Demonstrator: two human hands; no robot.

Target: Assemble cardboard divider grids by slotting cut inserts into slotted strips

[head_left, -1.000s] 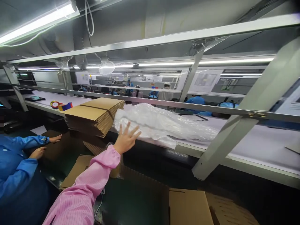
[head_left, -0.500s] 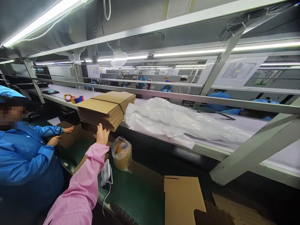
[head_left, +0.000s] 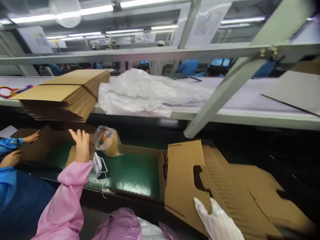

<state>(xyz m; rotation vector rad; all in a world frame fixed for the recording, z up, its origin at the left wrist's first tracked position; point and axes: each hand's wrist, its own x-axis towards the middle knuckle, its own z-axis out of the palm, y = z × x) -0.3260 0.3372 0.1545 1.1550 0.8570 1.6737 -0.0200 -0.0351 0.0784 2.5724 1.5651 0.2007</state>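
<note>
Your left hand (head_left: 82,144) is spread, cardboard stack (head_left: 56,89) above it; your right glove (head_left: 217,216) overlaps a carton (head_left: 182,176), grip unclear.

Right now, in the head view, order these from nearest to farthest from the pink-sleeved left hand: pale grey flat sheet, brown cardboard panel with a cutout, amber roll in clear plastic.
1. Amber roll, just right of the left hand.
2. Brown cardboard panel, farther right.
3. Pale grey flat sheet, at the far right.
</note>
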